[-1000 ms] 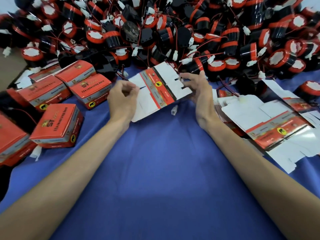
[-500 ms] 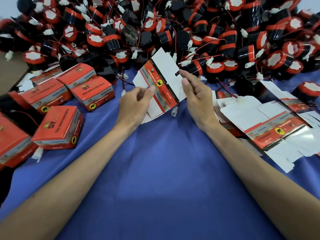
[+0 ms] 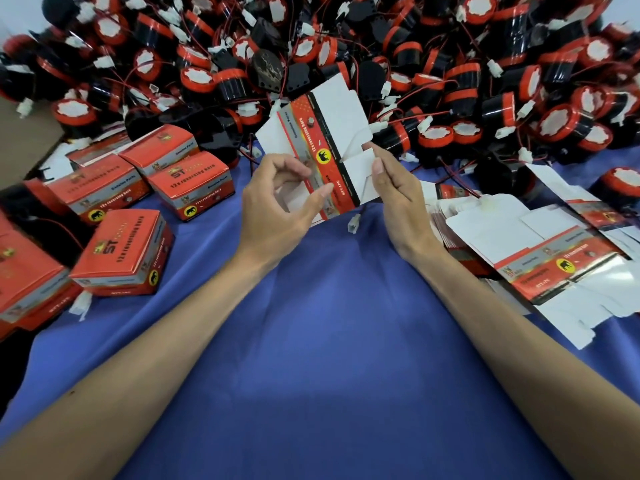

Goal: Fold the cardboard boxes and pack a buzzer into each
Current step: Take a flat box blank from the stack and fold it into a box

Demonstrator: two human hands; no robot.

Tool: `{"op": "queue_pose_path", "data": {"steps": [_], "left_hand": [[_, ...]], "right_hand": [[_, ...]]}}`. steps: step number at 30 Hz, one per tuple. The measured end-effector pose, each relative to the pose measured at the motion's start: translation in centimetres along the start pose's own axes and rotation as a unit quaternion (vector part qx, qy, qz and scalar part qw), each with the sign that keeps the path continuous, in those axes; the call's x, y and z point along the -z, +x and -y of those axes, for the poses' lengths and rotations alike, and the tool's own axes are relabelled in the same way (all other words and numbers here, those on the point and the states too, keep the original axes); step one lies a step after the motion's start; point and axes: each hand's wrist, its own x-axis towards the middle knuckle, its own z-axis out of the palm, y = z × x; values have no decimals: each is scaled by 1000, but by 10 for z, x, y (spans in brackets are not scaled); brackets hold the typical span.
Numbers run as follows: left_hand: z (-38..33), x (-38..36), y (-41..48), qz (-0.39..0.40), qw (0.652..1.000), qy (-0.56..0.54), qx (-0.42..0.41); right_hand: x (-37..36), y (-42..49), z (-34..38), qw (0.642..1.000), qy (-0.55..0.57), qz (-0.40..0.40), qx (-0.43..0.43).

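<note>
I hold a flat, unfolded box blank (image 3: 325, 140), red and grey print with white flaps, tilted up above the blue cloth. My left hand (image 3: 280, 209) pinches its lower left part between thumb and curled fingers. My right hand (image 3: 398, 195) grips the lower right white flap with thumb on top. Behind the blank lies a big heap of black-and-red buzzers (image 3: 450, 74) with red wires and white plugs.
Several folded red boxes (image 3: 121, 251) stand at the left on the blue cloth (image 3: 318, 341). A stack of flat box blanks (image 3: 540, 258) lies at the right. A loose white plug (image 3: 354, 224) rests under the held blank.
Both hands have lifted the blank off the cloth and tipped it more upright. The left thumb and fingers have shifted onto its lower left edge.
</note>
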Motion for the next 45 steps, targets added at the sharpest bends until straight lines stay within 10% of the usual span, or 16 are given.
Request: {"op": "queue_pose_path", "data": {"steps": [7, 14, 45], "left_hand": [[6, -1, -1, -35, 994, 13, -101], [-1, -6, -4, 33, 986, 36, -157], [4, -6, 0, 17, 992, -39, -122]], "right_hand": [[-1, -1, 3, 996, 17, 63, -62], [-6, -6, -9, 958, -184, 200, 92], [-7, -14, 10, 957, -166, 141, 192]]}}
